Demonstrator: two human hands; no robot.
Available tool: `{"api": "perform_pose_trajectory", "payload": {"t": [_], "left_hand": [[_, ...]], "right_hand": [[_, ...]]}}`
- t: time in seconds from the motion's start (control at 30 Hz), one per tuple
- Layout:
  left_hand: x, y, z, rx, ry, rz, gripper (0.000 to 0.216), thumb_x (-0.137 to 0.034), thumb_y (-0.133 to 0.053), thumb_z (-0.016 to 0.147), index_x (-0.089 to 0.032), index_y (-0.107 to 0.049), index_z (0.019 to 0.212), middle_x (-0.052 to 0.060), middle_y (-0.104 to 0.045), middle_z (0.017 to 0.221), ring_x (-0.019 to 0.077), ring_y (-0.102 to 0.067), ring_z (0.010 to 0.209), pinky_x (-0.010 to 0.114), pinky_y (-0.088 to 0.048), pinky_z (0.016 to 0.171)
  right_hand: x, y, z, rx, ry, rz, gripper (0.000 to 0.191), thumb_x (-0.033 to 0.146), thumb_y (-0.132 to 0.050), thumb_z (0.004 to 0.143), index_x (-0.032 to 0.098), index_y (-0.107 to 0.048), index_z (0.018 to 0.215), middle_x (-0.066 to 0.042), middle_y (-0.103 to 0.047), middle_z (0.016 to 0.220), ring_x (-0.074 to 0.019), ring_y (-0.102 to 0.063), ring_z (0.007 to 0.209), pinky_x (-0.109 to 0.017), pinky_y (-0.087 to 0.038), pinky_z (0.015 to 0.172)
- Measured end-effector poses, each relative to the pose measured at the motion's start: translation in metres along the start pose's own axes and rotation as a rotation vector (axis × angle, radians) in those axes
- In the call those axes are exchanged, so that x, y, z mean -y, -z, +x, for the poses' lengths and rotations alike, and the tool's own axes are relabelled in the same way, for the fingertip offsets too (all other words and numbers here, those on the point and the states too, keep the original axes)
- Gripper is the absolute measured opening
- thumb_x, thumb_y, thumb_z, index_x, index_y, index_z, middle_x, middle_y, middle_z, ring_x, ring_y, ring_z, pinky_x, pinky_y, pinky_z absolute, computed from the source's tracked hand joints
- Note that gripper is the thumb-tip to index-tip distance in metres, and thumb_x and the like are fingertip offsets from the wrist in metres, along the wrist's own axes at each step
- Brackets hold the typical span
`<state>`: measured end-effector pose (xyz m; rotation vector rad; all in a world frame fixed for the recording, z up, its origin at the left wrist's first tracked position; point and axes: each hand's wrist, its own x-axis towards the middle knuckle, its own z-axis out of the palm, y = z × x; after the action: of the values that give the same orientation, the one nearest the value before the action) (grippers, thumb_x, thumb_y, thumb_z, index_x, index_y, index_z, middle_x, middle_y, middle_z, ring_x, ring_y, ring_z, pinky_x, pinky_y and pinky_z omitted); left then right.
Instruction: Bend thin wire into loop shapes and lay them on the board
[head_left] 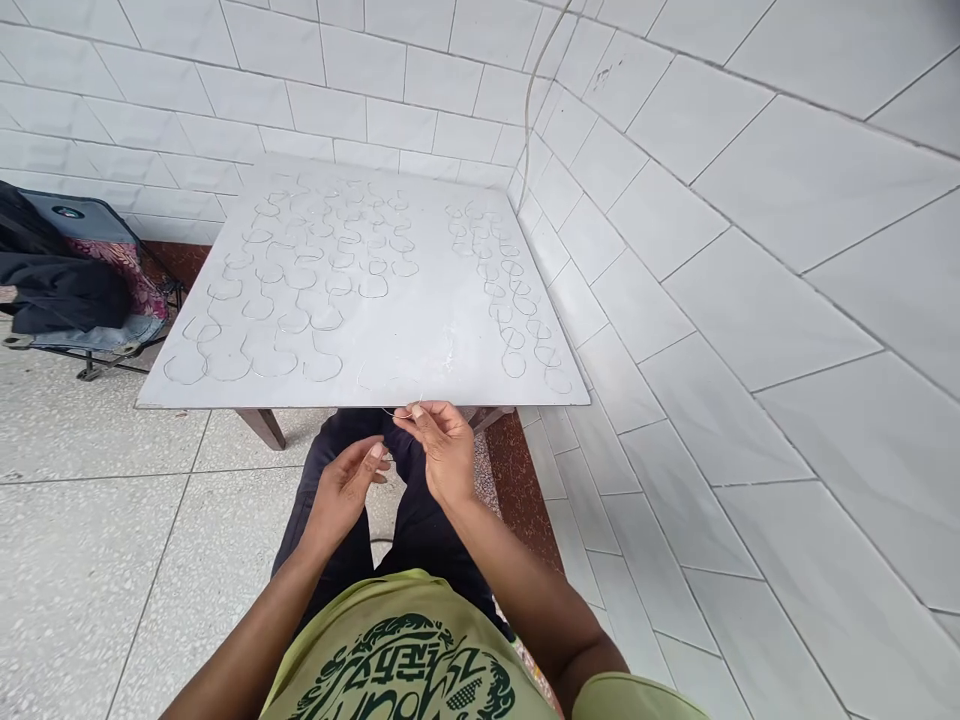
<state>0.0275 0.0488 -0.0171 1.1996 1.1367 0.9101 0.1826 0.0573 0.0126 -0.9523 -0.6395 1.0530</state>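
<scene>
My right hand point(448, 450) is closed in a pinch at the near edge of the white table point(427, 320). Between its thumb and fingers is a thin curved wire point(397, 413), its curve poking out to the left. Lower and to the left, my left hand point(349, 485) hangs over my lap with loosely bent fingers and nothing visible in it. Curved wire pieces point(322, 368), some like open loops and S-shapes, lie in rows on the left half of the tabletop. Closed-looking wire loops point(514, 363) run in columns along the right side. A faint wire curve point(375, 375) lies just beyond my right hand.
White tiled walls point(750, 330) border the table at the back and right. A cable point(527, 130) runs down the corner to the tabletop. At the left, a folding chair point(112, 330) with dark clothing point(64, 290) stands on the speckled floor point(82, 560).
</scene>
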Motion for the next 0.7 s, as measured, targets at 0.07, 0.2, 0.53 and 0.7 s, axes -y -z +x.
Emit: {"api": "perform_pose_trajectory", "payload": {"t": [0.07, 0.2, 0.53, 0.7], "left_hand": [[-0.018, -0.013, 0.002, -0.007, -0.034, -0.111, 0.048, -0.055, -0.067, 0.093, -0.019, -0.075, 0.123, 0.011, -0.076, 0.112, 0.0222, -0.071, 0.092, 0.034, -0.06, 0.078], [-0.026, -0.025, 0.004, -0.179, -0.092, -0.179, 0.037, -0.049, -0.07, 0.093, -0.019, -0.079, 0.112, 0.01, -0.075, 0.11, 0.0159, -0.065, 0.081, 0.028, -0.054, 0.069], [-0.007, 0.005, -0.01, -0.061, -0.079, 0.124, 0.028, -0.046, -0.065, 0.096, -0.02, -0.074, 0.093, 0.002, -0.07, 0.084, 0.0154, -0.062, 0.072, 0.028, -0.05, 0.067], [-0.008, 0.017, -0.021, 0.015, -0.065, 0.243, 0.032, -0.048, -0.056, 0.101, -0.021, -0.064, 0.085, 0.0, -0.066, 0.079, 0.0164, -0.063, 0.072, 0.029, -0.051, 0.068]], "right_hand": [[-0.001, -0.009, -0.012, -0.035, -0.11, 0.163, 0.022, 0.033, -0.083, 0.084, 0.017, -0.068, 0.09, -0.005, -0.074, 0.094, -0.0208, -0.075, 0.095, -0.043, -0.062, 0.096], [-0.01, -0.016, -0.024, -0.087, -0.218, 0.271, 0.026, 0.03, -0.09, 0.075, 0.017, -0.07, 0.085, -0.004, -0.075, 0.091, -0.0182, -0.074, 0.089, -0.037, -0.061, 0.094], [-0.028, 0.02, -0.024, 0.228, -0.041, -0.545, 0.022, 0.039, -0.064, 0.098, 0.022, -0.068, 0.111, -0.001, -0.071, 0.084, -0.0158, -0.068, 0.072, -0.029, -0.057, 0.072], [-0.022, 0.031, -0.022, 0.536, 0.285, -0.936, 0.034, 0.031, -0.042, 0.108, 0.021, -0.068, 0.129, -0.005, -0.074, 0.089, -0.0177, -0.07, 0.083, -0.032, -0.056, 0.088]]}}
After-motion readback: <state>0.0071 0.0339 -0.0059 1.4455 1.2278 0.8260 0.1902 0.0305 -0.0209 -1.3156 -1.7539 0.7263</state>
